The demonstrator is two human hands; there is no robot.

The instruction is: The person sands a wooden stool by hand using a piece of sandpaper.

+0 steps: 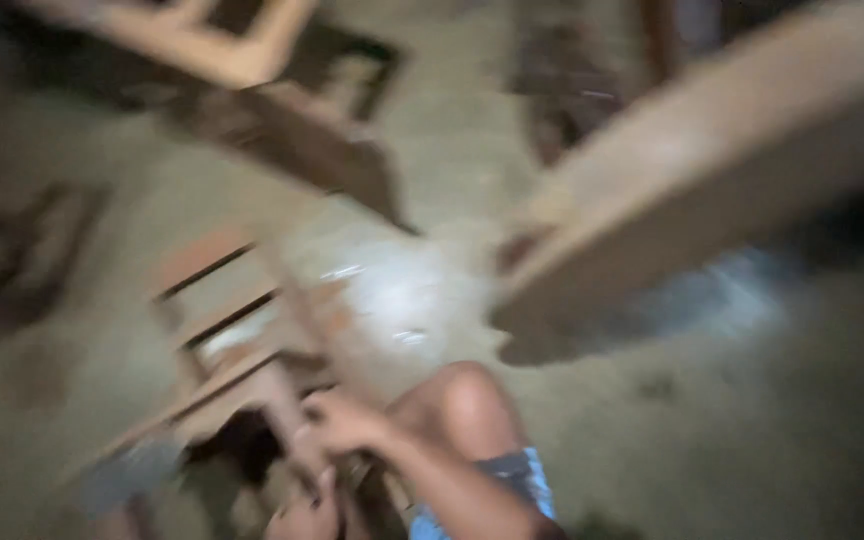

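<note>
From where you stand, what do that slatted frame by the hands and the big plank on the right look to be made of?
The slatted frame looks like bare, unpainted wood: pale tan rails with dark gaps. The big plank also seems raw timber, a matt light brown, though blur hides any grain. The floor looks like packed earth or rough concrete.

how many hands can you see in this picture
2. One hand grips a wooden frame piece at bottom centre; another hand sits just below it at the bottom edge. Heavy blur may hide more.

A dusty earthen floor [772, 440] bears blurred wooden furniture frames [222, 330].
</note>
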